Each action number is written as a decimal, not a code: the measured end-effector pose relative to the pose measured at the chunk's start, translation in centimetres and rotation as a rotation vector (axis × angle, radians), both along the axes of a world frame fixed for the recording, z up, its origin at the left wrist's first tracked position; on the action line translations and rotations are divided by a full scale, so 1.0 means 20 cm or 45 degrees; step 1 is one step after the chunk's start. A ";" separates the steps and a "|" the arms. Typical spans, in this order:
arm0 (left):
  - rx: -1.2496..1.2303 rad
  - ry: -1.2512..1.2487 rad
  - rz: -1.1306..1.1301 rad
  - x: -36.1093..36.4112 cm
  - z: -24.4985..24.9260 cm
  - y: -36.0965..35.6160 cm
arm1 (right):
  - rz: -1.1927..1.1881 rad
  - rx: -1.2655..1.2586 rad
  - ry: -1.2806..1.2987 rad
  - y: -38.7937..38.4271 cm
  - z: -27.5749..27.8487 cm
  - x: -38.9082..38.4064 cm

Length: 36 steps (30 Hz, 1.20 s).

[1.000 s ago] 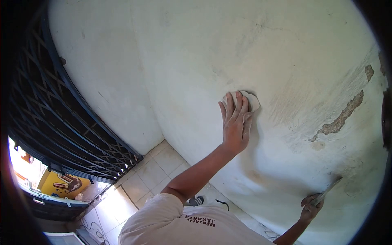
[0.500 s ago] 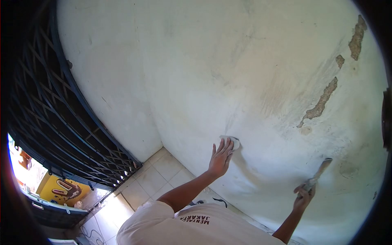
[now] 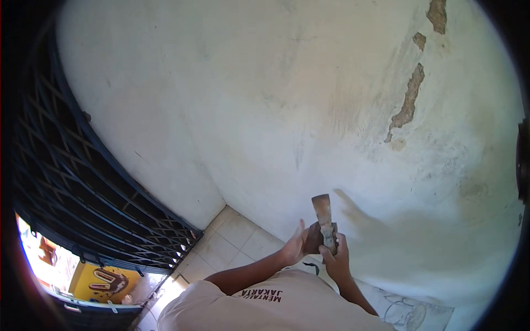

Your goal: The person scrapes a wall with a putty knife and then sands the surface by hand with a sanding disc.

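Note:
In front of the wall, my right hand [image 3: 338,258] grips a putty knife [image 3: 322,208] by its dusty handle, the flared blade pointing up. Behind that handle lies a brown sheet that looks like folded sandpaper [image 3: 313,238], spanning the gap between both hands. My left hand [image 3: 295,245] is at the sheet's left edge, one finger pointing up and the others partly hidden around the sheet. The pale plaster wall [image 3: 248,121] has grey scuffs and a long flaked patch [image 3: 407,105] with bare brown material showing.
On the left stands a dark folding lattice gate [image 3: 105,176]. Light floor tiles [image 3: 229,234] meet the wall's base below. A yellow panel [image 3: 105,282] shows beyond the gate. Two smaller flaked spots sit high on the right of the wall.
My left hand has come off the wall with its pad, and my right hand has brought the putty knife leftward to meet it. The view has shifted, so the flaked patches sit higher and further left.

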<state>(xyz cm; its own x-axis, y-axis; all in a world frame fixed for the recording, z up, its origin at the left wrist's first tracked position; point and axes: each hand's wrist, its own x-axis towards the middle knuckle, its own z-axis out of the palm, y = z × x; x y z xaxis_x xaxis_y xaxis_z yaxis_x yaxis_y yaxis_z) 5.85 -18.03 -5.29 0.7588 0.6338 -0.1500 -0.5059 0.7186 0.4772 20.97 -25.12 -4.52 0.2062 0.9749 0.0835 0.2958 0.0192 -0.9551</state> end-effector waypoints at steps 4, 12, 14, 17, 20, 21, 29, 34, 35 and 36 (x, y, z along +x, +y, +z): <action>0.104 0.062 0.056 -0.04 -0.05 0.02 | 0.063 0.028 -0.298 0.01 0.13 -0.09; 0.047 0.306 0.354 -0.19 -0.08 0.06 | 0.383 0.092 -0.467 0.07 0.17 -0.14; 0.077 0.305 0.409 -0.25 -0.11 0.08 | 0.211 0.073 -0.393 0.09 0.17 -0.13; 0.069 0.240 0.375 -0.33 0.00 0.14 | 0.167 -0.020 -0.002 0.18 0.16 -0.19; 0.194 0.205 0.246 -0.42 -0.07 0.26 | 0.402 -0.174 0.406 0.29 0.11 -0.30; 0.264 0.200 0.191 -0.46 -0.11 0.31 | 0.486 -0.272 0.605 0.33 0.12 -0.36; 0.838 0.373 0.075 -0.91 0.02 0.83 | 0.285 -0.157 0.792 0.69 0.11 -0.85; 0.884 0.539 0.119 -1.14 0.12 1.15 | 0.141 -0.028 0.447 0.89 0.15 -1.05; 0.943 0.430 0.157 -1.16 0.15 1.24 | 0.101 -0.016 0.385 0.91 0.16 -1.07; 1.002 0.317 0.190 -1.19 0.17 1.33 | -0.020 0.093 0.266 0.94 0.21 -1.07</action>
